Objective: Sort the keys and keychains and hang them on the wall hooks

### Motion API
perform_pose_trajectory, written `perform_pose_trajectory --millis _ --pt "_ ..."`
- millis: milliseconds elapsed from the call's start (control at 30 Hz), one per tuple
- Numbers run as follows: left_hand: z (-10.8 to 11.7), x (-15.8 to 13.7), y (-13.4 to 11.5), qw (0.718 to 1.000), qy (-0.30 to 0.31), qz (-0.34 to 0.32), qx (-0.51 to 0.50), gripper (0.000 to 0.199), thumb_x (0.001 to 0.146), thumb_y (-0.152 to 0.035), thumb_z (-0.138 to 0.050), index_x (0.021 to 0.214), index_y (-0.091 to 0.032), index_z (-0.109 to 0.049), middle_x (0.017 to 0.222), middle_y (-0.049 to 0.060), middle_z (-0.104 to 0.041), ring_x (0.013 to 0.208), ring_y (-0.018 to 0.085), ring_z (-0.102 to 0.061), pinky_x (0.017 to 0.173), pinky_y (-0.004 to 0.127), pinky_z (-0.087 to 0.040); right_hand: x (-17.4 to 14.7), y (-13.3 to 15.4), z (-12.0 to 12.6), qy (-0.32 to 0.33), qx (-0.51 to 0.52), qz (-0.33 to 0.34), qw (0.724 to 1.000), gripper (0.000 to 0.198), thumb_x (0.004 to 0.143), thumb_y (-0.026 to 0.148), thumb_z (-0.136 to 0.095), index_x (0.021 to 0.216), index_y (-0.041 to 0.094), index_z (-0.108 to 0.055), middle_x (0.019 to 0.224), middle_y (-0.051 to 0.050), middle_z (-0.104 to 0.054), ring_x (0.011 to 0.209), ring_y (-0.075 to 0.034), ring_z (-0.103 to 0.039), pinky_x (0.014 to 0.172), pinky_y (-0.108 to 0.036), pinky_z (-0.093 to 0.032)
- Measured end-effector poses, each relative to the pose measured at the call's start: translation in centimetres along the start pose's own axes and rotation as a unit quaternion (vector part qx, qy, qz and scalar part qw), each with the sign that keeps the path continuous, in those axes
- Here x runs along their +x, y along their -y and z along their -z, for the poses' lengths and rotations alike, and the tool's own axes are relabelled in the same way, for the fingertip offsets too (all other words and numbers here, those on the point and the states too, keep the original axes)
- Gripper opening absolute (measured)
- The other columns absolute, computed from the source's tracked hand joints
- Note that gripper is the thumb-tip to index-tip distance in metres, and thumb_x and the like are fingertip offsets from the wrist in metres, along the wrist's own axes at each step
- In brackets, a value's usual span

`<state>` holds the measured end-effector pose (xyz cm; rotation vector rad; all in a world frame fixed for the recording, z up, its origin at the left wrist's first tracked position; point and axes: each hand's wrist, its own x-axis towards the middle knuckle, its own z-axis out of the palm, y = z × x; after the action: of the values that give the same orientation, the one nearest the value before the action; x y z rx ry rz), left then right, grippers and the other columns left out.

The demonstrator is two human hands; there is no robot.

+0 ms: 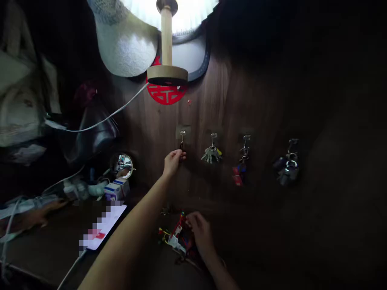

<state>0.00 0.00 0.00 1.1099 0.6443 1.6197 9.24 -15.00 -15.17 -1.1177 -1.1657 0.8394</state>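
A lit lamp (166, 38) overlaps caps (130, 54) and a red emblem (167, 96).

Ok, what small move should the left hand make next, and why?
Probably ease the left hand's pinch slightly to check that the dark piece hangs securely: it seems to hang from the leftmost hook, but the pinch just below hides its lower part.

Below right of the lamp (167, 40), bare wall (216, 96) leaves passing room above hanging keys (211, 154). Left of it slants a cord (113, 114); straight below, the left hand (173, 160) blocks.
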Motion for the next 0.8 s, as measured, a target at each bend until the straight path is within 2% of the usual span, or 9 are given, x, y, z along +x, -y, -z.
perform_pose_trajectory --millis 167,333,500,800 --pt "0.9 -0.9 0.8 1.0 -0.003 0.007 -0.001 0.028 0.069 -0.035 -0.068 0.086 -0.013 -0.065 0.079 0.004 -0.069 0.066 0.01 -0.063 0.076 0.026 -0.047 0.1 0.0 0.4 -0.005 -0.02 0.014 1.0 0.041 0.075 0.057 -0.052 0.067 0.018 -0.059 0.06 0.001 -0.056 0.059 -0.014 -0.051 0.053 -0.021 -0.039" --pt "2.8 -2.9 1.8 0.999 0.004 0.047 0.0 0.033 0.065 -0.038 -0.071 0.087 -0.013 -0.064 0.085 0.006 -0.069 0.073 0.012 -0.065 0.078 0.028 -0.048 0.3 -0.1 0.6 -0.009 -0.048 0.027 0.998 0.039 0.076 0.056 -0.051 0.068 0.019 -0.061 0.064 -0.001 -0.061 0.065 -0.017 -0.056 0.06 -0.023 -0.042" --pt "5.4 -5.1 2.8 0.996 -0.004 0.087 0.013 0.038 0.063 -0.04 -0.073 0.089 -0.014 -0.063 0.085 0.007 -0.07 0.069 0.013 -0.065 0.074 0.028 -0.048 0.4 -0.2 0.6 -0.007 -0.036 0.009 0.999 0.037 0.076 0.054 -0.052 0.069 0.019 -0.061 0.066 -0.002 -0.063 0.066 -0.018 -0.058 0.06 -0.024 -0.043" --pt "9.4 -8.5 3.4 0.99 -0.003 0.129 0.055 0.041 0.055 -0.039 -0.077 0.082 -0.013 -0.063 0.072 0.003 -0.069 0.062 0.011 -0.063 0.065 0.024 -0.047 0.3 0.2 0.7 -0.019 -0.004 -0.028 0.999 0.038 0.072 0.055 -0.057 0.07 0.018 -0.062 0.064 -0.004 -0.063 0.062 -0.017 -0.057 0.054 -0.023 -0.041"
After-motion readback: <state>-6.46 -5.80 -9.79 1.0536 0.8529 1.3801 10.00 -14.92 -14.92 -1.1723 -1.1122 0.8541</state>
